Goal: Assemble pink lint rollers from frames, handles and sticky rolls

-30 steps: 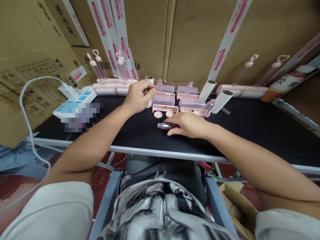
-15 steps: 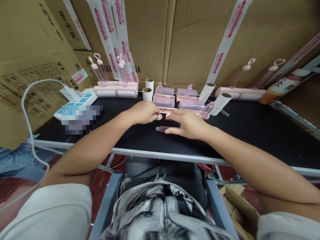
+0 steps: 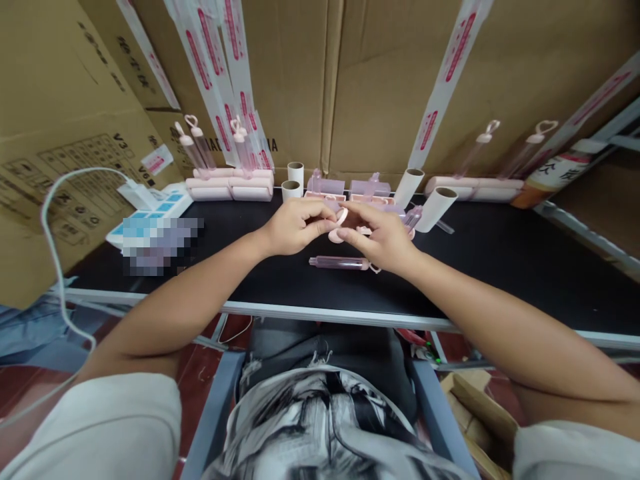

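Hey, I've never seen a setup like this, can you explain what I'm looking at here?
There's no machine: these are a person's bare hands, seen from a camera worn on the head, looking forward and down. The left hand pinches a small pink disc. The right hand is close beside it; whether it grips anything is unclear. In front of them, a clear purplish tube lies on the black tabletop. Behind are white cylinders and pink parts, with a power strip toward the left.

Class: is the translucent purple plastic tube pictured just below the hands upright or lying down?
Lying down: the purple tube stretches sideways across the flat black tabletop.
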The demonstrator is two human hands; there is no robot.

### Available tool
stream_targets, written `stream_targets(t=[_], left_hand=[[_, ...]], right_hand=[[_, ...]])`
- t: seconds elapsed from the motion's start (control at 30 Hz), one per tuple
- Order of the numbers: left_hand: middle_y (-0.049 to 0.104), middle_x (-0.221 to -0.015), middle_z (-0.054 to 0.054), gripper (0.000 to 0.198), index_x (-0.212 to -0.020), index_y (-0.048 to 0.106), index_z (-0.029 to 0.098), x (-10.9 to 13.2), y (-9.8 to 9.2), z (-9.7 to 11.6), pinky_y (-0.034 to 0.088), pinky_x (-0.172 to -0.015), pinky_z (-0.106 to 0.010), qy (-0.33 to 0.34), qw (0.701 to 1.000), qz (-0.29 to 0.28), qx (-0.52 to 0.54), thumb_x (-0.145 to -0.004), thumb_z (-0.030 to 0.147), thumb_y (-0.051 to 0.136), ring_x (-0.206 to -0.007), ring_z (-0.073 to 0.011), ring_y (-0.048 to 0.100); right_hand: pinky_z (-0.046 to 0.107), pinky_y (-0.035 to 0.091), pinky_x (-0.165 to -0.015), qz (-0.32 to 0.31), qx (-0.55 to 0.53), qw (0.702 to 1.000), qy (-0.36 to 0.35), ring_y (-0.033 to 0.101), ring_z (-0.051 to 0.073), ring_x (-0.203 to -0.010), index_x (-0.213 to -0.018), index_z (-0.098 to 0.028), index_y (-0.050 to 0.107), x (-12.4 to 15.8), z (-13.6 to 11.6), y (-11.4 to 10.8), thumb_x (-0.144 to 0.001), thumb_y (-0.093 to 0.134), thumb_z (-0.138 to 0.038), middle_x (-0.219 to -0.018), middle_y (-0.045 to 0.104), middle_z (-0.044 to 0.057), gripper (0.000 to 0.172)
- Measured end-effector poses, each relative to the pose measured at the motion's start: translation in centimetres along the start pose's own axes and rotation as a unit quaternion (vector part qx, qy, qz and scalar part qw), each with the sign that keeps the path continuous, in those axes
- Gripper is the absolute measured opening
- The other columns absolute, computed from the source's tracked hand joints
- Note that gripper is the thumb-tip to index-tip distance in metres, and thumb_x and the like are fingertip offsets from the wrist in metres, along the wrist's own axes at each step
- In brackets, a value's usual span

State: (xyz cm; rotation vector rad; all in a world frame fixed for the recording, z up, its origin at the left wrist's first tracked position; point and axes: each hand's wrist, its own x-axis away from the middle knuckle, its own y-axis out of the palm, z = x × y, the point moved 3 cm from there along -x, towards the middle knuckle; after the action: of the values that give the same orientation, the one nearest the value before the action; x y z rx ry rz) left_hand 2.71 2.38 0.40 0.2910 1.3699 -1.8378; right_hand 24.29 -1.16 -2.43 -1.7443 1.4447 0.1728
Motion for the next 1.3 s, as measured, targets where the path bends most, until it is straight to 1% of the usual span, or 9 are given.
stream_targets(t=[0.27,0.37,0.43,0.53,0.7,0.83,0.97,1.1,1.3], left_hand=[[0.08,-0.091,-0.006,0.029,-0.101,0.082,0.023,0.2,1.0,0.5,0.058,-0.083,-0.035,0.038,0.999,-0.003,-0.003,-0.108,0.045,0.064,-0.083,-0.0184,0.073],[0.077,-0.095,-0.008,0.03,-0.105,0.08,0.022,0.0,-0.7,-0.4,0.059,-0.088,-0.038,0.025,0.993,0.094,-0.072,-0.107,0.047,0.063,-0.088,-0.0207,0.071],[0.076,-0.107,-0.01,0.028,-0.112,0.077,0.02,0.1,-2.3,-2.0,0.059,-0.097,-0.043,-0.032,0.973,0.174,-0.146,-0.106,0.044,0.063,-0.101,-0.0242,0.071],[0.071,-0.132,-0.015,0.04,-0.13,0.068,0.02,0.3,-3.9,-5.5,0.057,-0.108,-0.047,-0.133,0.951,0.208,-0.188,-0.094,0.036,0.075,-0.119,-0.0275,0.069],[0.07,-0.139,-0.016,0.077,-0.14,0.054,0.02,1.1,-3.0,-10.8,0.055,-0.114,-0.05,-0.326,0.925,0.188,-0.06,-0.074,0.031,0.092,-0.124,-0.0275,0.069],[0.077,-0.125,-0.012,0.056,-0.124,0.06,0.021,1.2,-1.7,-11.7,0.058,-0.107,-0.048,-0.371,0.916,0.153,0.003,-0.076,0.027,0.088,-0.113,-0.0257,0.072],[0.079,-0.113,-0.007,0.044,-0.114,0.067,0.02,0.8,-2.9,-10.5,0.059,-0.103,-0.044,-0.316,0.931,0.184,-0.019,-0.075,0.026,0.086,-0.103,-0.0242,0.073],[0.079,-0.122,-0.007,0.048,-0.123,0.072,0.023,0.1,-4.6,-7.1,0.06,-0.106,-0.042,-0.157,0.957,0.225,-0.089,-0.08,0.039,0.087,-0.112,-0.0259,0.073],[0.076,-0.124,-0.009,0.055,-0.136,0.074,0.024,0.1,-2.0,-1.5,0.061,-0.106,-0.05,0.035,0.978,0.094,-0.183,-0.088,0.05,0.081,-0.114,-0.0303,0.074]], right_hand=[[0.051,0.064,-0.103,0.029,-0.159,0.986,0.031,0.08,0.029,-0.105,-0.136,-0.024,0.077,0.3,0.0,0.7,-0.093,0.083,-0.062,-0.113,0.084,0.01,0.057],[0.047,0.066,-0.094,0.048,-0.119,0.992,0.01,0.078,0.025,-0.092,-0.135,-0.023,0.078,0.4,-0.4,0.3,-0.095,0.081,-0.054,-0.103,0.083,0.008,0.051],[0.045,0.066,-0.092,0.047,-0.088,0.995,-0.004,0.077,0.024,-0.089,-0.135,-0.023,0.079,0.4,-0.7,0.0,-0.096,0.08,-0.049,-0.1,0.082,0.007,0.048],[0.045,0.066,-0.092,0.041,-0.057,0.997,-0.016,0.076,0.024,-0.088,-0.135,-0.023,0.079,0.3,-1.0,-0.4,-0.096,0.079,-0.049,-0.102,0.083,0.007,0.048],[0.042,0.067,-0.087,0.032,-0.032,0.998,-0.041,0.076,0.022,-0.085,-0.137,-0.023,0.079,0.3,-1.1,-0.5,-0.097,0.076,-0.047,-0.106,0.085,0.008,0.047],[0.038,0.067,-0.084,0.035,-0.024,0.996,-0.073,0.077,0.02,-0.083,-0.139,-0.023,0.078,0.3,-0.8,-0.4,-0.1,0.076,-0.045,-0.107,0.085,0.007,0.044],[0.035,0.067,-0.079,0.062,-0.016,0.987,-0.145,0.077,0.019,-0.079,-0.14,-0.022,0.077,0.3,-0.4,-0.4,-0.101,0.075,-0.044,-0.103,0.084,0.006,0.045],[0.036,0.067,-0.082,0.074,0.013,0.987,-0.14,0.079,0.02,-0.085,-0.145,-0.022,0.075,0.3,0.0,-0.2,-0.104,0.072,-0.047,-0.106,0.085,0.008,0.047],[0.039,0.068,-0.082,0.103,0.046,0.987,-0.116,0.08,0.022,-0.086,-0.149,-0.022,0.073,0.1,0.2,-0.3,-0.106,0.067,-0.054,-0.115,0.085,0.01,0.054]])
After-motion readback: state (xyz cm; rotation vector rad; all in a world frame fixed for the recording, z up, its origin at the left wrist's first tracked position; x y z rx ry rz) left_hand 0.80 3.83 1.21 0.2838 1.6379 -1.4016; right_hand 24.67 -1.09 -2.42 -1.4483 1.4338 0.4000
